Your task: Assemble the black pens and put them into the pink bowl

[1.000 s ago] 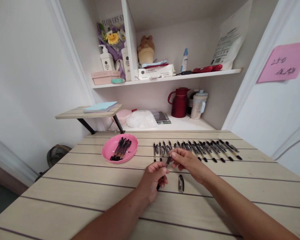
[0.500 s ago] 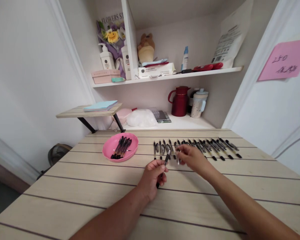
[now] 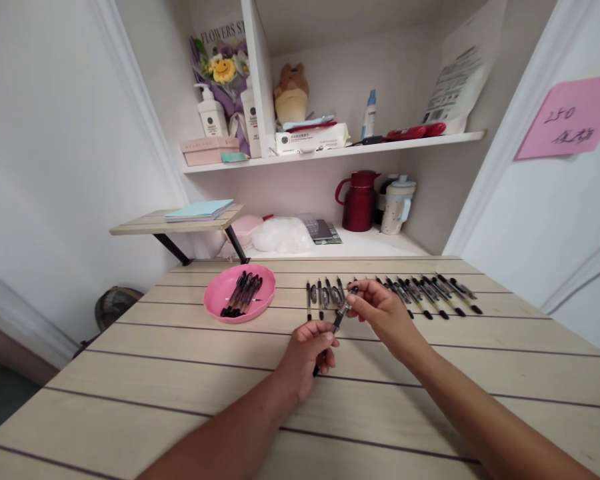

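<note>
My left hand (image 3: 305,353) is closed around the barrel of a black pen (image 3: 336,327), which tilts up to the right above the table. At the pen's upper end, my right hand (image 3: 383,313) pinches a clear pen cap (image 3: 347,304) with a dark end. Cap and pen are in line and meet there; how far the cap covers the tip I cannot tell. Behind my hands lies a row of uncapped pens (image 3: 309,300) with loose caps (image 3: 326,297) between them, partly hidden by my right hand. Several capped pens (image 3: 241,295) rest in a pink dish (image 3: 214,308) at the left.
A small raised stand (image 3: 140,224) with blue paper (image 3: 200,209) on it is at the table's back left. Behind the slatted table (image 3: 205,373), a shelf unit holds a red jug (image 3: 359,203), a pale cup (image 3: 396,207) and a white plastic bag (image 3: 283,235).
My right hand has brought the cap from above the row leftward to the upper end of the pen. My left hand has stayed almost in place with the pen.
</note>
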Demonstrator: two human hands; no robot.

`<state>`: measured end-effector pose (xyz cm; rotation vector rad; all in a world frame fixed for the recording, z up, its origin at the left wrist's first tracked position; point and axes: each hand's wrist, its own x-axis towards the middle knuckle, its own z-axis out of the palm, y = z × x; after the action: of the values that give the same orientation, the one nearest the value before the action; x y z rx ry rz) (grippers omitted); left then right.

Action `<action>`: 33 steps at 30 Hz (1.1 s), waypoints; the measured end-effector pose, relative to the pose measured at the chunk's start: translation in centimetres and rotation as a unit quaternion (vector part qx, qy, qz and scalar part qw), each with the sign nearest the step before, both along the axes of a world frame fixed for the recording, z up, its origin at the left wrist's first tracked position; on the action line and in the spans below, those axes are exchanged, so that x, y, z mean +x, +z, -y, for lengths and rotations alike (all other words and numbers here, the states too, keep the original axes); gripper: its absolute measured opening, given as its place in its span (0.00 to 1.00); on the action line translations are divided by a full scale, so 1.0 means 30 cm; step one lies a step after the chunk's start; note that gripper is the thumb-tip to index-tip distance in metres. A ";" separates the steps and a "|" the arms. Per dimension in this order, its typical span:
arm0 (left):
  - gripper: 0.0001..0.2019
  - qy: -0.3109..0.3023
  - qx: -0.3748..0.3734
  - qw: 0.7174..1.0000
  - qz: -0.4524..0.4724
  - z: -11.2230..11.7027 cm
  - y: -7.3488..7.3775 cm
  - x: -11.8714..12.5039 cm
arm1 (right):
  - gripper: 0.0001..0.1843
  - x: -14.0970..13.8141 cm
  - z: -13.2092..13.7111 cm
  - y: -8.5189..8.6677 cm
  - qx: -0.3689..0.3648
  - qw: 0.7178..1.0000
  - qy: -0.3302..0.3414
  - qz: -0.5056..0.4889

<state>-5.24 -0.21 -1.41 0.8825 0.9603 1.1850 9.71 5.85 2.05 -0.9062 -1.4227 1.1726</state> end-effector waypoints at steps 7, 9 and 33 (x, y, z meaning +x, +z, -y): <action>0.13 -0.004 -0.008 1.000 -0.005 0.003 0.003 -0.001 | 0.18 -0.011 0.000 -0.021 -0.044 0.999 0.031 -0.008; 0.12 0.001 -0.006 1.000 -0.004 0.003 0.002 0.000 | 0.17 -0.019 0.006 -0.025 -0.043 0.998 0.042 0.012; 0.20 0.039 0.019 0.999 0.007 -0.008 -0.011 0.007 | 0.20 -0.077 0.045 -0.099 -0.125 0.990 0.069 -0.001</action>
<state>-5.02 0.04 -1.73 0.8718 0.9707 1.2782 7.39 4.51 -0.92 -0.9893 -1.3746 1.4797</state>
